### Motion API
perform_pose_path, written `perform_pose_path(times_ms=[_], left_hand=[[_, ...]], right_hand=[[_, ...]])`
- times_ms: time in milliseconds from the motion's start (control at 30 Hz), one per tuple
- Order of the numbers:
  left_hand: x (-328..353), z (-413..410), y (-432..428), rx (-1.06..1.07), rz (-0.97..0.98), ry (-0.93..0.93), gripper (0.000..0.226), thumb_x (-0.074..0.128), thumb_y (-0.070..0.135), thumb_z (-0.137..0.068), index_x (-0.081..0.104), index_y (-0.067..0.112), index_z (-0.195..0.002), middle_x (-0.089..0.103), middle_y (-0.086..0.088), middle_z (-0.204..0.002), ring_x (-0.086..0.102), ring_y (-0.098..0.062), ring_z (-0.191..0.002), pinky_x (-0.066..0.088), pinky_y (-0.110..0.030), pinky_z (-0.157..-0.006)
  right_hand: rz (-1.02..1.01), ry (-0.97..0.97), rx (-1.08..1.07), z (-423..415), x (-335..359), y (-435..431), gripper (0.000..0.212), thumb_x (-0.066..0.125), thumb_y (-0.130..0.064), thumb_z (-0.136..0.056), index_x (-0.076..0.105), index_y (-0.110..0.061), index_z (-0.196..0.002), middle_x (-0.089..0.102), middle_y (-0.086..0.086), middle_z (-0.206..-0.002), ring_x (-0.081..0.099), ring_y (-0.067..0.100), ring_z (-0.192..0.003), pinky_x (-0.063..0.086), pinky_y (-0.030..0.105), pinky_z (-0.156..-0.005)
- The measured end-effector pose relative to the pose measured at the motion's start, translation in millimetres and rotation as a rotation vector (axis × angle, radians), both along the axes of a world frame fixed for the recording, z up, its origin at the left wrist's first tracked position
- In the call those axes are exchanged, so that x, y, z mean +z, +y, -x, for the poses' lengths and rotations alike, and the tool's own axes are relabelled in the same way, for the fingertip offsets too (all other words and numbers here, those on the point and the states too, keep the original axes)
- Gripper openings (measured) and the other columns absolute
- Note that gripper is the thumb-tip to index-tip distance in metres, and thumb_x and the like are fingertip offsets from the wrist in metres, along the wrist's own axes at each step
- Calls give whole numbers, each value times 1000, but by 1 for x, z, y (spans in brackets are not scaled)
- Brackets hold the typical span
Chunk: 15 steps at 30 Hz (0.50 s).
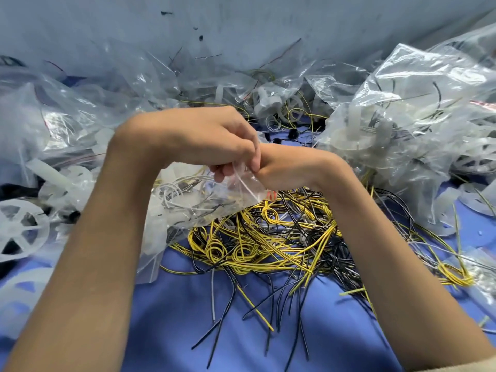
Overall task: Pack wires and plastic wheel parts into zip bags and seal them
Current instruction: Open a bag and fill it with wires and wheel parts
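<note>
1. The left hand [209, 140] is at the middle of the view, back turned up. Its fingers are curled down and pinch the top edge of a clear zip bag [204, 202].
2. The right hand [287, 167] meets the left one from 3 o'clock, with the wrist bent, and it is against the same edge of the bag. Its fingers are hidden behind the left hand, so I cannot tell if they hold the bag or how wide they are.
3. The zip bag hangs from the hands toward 7 o'clock. Inside it there are grey wires and pale plastic pieces. Its corner with a red mark is just under the right hand.
4. A pile of wires [268, 237] – yellow and black, tangled – lies on the blue table [214, 331] at 5 o'clock from the hands, touching the bag's lower side.
5. A white plastic wheel [18, 232] with spokes lies at 8 o'clock, near the left edge.
6. A heap of filled bags [408, 116] is at 2 o'clock – more clear bags [53, 116] are at 10 o'clock.
7. A grey wall [241, 28] stands at 12 o'clock, behind everything.
</note>
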State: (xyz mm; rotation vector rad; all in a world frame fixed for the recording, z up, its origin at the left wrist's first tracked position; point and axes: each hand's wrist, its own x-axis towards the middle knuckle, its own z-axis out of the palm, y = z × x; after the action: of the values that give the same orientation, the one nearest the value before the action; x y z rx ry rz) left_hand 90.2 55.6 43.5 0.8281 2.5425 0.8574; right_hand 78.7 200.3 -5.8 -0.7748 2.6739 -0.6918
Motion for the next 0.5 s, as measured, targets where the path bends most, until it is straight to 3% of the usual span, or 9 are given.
perform_pose_path(times_ms=[133,233,267,367,433,500], left_hand=[[-1,0,0,-3,-12,-2,26,44,-2,-79,66,10,-69,52,7,-44,50,-4,-41,43,-16,-43],[-2,3,-2,7,-33,23,26,44,0,-79,68,9,-74,53,5,-47,51,-6,-43,44,-17,-44],[-2,4,-2,15,-42,35,26,44,0,-80,68,9,-75,54,4,-48,51,-8,-44,45,-18,-45],[-4,7,-4,37,-59,60,26,46,2,-83,70,12,-76,55,5,-49,52,-7,-46,46,-18,-46],[-4,11,-5,59,-51,72,27,47,4,-84,71,14,-76,57,6,-50,53,-6,-46,47,-18,-47],[-6,14,-7,99,-4,123,25,47,10,-84,71,14,-79,58,4,-52,54,-7,-44,47,-18,-49]], right_hand=[[37,-21,30,-2,-4,-2,30,49,-15,-95,58,10,-107,56,33,-111,53,44,-104,45,55,-89],[93,-80,42,-4,-2,2,22,46,-2,-91,62,2,-107,55,35,-110,57,40,-92,45,61,-86],[115,-78,37,-5,0,6,23,47,-1,-91,66,-6,-103,59,31,-106,57,33,-86,47,58,-86],[201,-49,-24,-5,8,17,31,53,-12,-93,70,-35,-81,67,-7,-80,56,6,-74,50,35,-74],[312,-52,-106,-1,11,25,21,53,-13,-94,72,-22,-96,70,-2,-89,63,7,-79,52,23,-75],[383,-7,-213,4,13,35,16,53,-10,-95,68,-6,-97,71,5,-88,66,7,-73,52,20,-69]])
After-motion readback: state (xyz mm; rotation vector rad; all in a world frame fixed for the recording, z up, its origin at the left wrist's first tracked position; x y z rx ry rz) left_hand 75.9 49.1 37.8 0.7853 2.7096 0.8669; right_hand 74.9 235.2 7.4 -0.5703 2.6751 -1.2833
